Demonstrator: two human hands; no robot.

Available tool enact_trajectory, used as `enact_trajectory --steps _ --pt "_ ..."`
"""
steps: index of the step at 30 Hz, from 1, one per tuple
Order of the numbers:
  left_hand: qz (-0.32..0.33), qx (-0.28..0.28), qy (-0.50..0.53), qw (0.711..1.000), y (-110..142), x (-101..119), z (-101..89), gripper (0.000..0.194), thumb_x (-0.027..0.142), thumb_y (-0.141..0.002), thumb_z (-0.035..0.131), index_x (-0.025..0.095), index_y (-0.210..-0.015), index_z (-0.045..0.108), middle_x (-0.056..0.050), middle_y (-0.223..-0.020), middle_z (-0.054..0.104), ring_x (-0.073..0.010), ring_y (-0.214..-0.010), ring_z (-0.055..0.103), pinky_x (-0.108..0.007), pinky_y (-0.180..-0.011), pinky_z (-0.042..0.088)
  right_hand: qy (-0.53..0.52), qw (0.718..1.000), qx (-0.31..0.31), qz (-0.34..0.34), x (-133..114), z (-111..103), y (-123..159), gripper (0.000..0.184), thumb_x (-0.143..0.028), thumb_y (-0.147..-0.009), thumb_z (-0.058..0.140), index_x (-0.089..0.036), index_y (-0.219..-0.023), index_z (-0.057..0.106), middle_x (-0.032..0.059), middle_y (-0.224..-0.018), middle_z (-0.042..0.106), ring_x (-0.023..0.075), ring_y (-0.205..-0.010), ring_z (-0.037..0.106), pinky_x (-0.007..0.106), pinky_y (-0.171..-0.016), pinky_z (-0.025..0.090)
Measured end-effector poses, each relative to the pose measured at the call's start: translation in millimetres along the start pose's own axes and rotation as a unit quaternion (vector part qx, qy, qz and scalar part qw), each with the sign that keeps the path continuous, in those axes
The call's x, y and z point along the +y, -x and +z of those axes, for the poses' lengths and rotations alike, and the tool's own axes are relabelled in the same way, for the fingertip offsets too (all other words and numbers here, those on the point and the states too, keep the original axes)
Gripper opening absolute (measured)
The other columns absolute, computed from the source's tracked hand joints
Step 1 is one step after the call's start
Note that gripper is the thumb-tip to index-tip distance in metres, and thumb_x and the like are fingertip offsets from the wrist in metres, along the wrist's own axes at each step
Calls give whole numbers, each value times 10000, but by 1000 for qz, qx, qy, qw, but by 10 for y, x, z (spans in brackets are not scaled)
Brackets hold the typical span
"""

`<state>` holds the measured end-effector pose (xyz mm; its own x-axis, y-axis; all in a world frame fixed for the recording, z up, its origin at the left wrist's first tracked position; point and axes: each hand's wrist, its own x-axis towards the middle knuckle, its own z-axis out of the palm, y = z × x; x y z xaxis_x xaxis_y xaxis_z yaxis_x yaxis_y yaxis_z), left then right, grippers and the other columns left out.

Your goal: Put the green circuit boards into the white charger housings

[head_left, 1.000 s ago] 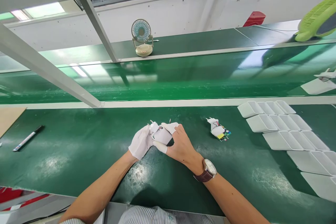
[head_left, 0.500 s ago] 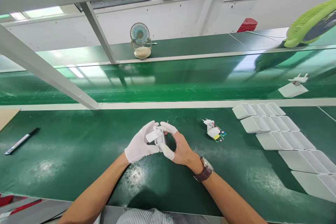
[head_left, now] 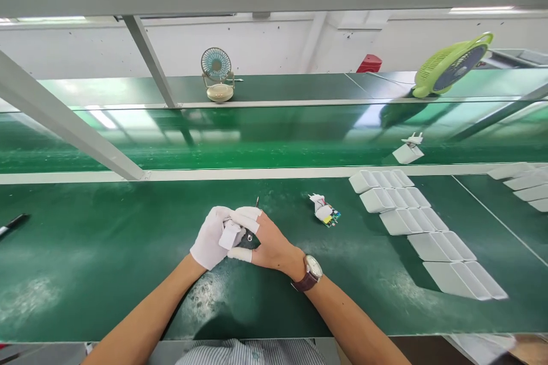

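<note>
My left hand [head_left: 209, 239], in a white glove, is closed around a small white charger housing [head_left: 231, 235] above the green bench. Bent in from the other side is my right hand [head_left: 268, 239], its thumb and fingers in white cots pressing the housing's edge. A thin dark pointed thing [head_left: 257, 202] sticks up behind the right fingers, and a small shiny piece [head_left: 250, 236] shows under them; I cannot tell what either one is. To the right lies a charger circuit board [head_left: 329, 215] joined by wires to a white plug part [head_left: 317, 199].
Rows of white housings [head_left: 398, 197] stand at the right, more [head_left: 531, 179] farther off. A white plug adapter [head_left: 409, 151] sits on the green strip beyond the rail [head_left: 257, 173]. A pen [head_left: 12, 223] lies left. A small fan [head_left: 218, 71] and green fan [head_left: 449, 68] stand behind.
My view has turned right and levelled. The white housing has tilted in my hands, its open inside no longer plainly visible, and my right fingers have shifted over its top.
</note>
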<state>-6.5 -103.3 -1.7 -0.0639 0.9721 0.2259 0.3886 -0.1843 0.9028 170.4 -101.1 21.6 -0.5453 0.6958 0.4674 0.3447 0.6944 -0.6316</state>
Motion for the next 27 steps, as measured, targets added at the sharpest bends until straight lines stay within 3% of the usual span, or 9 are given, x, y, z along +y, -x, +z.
enact_trajectory --steps 2,6,9,13,17,23,27 --pt "14 -5 -33 999 8 -18 -3 232 254 -646 784 224 -852 681 -42 -832 675 -211 -744 646 -366 -750 549 16 1000 -4 -5 5 7 2 624 -377 -832 734 -225 -1382 482 131 -1251 642 287 -1236 570 479 -1042 506" --pt "15 -27 -25 999 47 -64 -4 389 258 -720 741 247 -1099 655 -38 -944 720 -196 -787 678 -329 -766 558 23 999 42 1 57 38 37 463 -194 -931 568 -247 -1384 485 110 -1179 670 242 -1173 610 429 -988 547" --pt "101 -4 -69 992 55 -105 -11 433 195 -752 705 248 -1171 610 -58 -1036 684 -207 -892 669 -355 -818 566 5 997 79 12 66 20 54 457 -138 -946 498 -258 -1386 474 113 -1207 650 229 -1154 621 426 -984 551" --pt "214 20 -133 967 44 -94 -17 481 89 -797 597 241 -1251 548 -93 -1057 599 -225 -976 622 -408 -842 567 -43 998 50 2 8 -37 55 552 -296 -898 653 -224 -1398 430 143 -1297 592 271 -1221 581 465 -1025 524" --pt "216 55 -178 958 56 -28 -3 472 79 -749 589 218 -1196 525 -97 -1071 511 -234 -1001 579 -416 -838 556 -38 999 7 2 -15 6 67 641 -419 -845 733 -250 -1389 440 132 -1242 602 287 -1159 604 482 -971 551" --pt "217 66 -186 956 68 -9 1 394 132 -789 585 220 -1158 476 -90 -1082 493 -227 -998 557 -409 -831 537 -2 999 34 -11 -2 82 91 434 -252 -903 644 -255 -1315 508 108 -1103 632 255 -1073 629 437 -892 581" --pt "224 55 -148 962 60 -25 -3 415 133 -793 574 220 -1180 453 -93 -1106 529 -221 -1003 581 -402 -848 533 -6 1000 15 3 -42 57 81 470 -299 -872 693 -235 -1298 506 108 -1096 645 267 -1078 628 450 -893 581"
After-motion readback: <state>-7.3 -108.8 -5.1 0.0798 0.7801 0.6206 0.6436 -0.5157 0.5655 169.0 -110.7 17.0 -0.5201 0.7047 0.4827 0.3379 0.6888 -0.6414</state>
